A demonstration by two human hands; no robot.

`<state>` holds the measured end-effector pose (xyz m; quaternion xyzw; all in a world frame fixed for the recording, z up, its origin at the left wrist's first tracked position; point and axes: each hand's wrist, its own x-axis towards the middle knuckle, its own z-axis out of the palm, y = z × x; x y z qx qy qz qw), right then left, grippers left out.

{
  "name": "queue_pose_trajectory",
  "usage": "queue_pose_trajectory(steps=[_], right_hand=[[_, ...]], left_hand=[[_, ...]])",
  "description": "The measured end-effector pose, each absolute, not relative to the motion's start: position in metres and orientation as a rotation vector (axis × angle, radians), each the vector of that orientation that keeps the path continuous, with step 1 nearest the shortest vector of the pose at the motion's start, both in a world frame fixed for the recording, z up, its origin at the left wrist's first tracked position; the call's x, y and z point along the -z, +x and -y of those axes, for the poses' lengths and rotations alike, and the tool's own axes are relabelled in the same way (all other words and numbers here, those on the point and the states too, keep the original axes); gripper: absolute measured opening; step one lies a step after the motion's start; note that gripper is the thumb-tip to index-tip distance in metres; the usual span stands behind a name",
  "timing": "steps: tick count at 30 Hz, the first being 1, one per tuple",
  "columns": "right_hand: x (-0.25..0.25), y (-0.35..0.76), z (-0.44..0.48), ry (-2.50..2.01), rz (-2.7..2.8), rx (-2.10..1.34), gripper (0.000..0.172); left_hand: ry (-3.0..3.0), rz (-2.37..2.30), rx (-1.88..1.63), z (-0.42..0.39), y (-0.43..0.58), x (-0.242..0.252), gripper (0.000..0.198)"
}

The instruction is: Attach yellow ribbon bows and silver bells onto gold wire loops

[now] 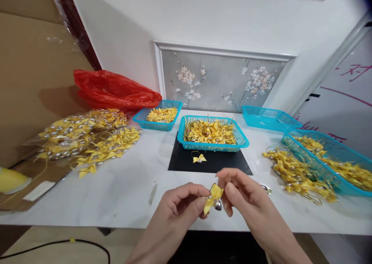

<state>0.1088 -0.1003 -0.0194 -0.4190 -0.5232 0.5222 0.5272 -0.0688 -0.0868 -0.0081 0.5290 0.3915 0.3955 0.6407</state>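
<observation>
Low over the front of the table, my left hand (186,204) pinches a yellow ribbon bow (215,192) between thumb and fingertips. A shiny silver bead (217,205) hangs at the bow's lower side. My right hand (245,196) is just right of the bow, its fingers curved and apart, with nothing visible in them; the thumb tip is close to the ribbon. Another yellow bow (199,158) with a silver bead and a thin loop lies on a black mat (186,161) beyond my hands. Behind it, a blue basket (215,147) holds a heap of similar bows.
At the left lie bagged bows (69,134) and a loose pile (112,145), near a red plastic bag (113,89). More blue baskets stand at back left (162,127), back right (267,118) and right (354,186). Bows (296,175) spread beside the right basket.
</observation>
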Motion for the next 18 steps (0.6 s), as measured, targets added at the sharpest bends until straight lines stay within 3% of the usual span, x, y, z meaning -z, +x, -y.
queue_pose_trajectory(steps=[9,18], right_hand=[[0.022,0.1,0.102,-1.062,1.107,-1.283,0.027],[0.03,0.097,0.103,-1.034,1.089,-1.281,0.026]], left_hand=[[1.057,-0.878,-0.931,0.09,-0.068,0.013,0.024],[1.119,-0.843,-0.925,0.09,-0.067,0.014,0.015]])
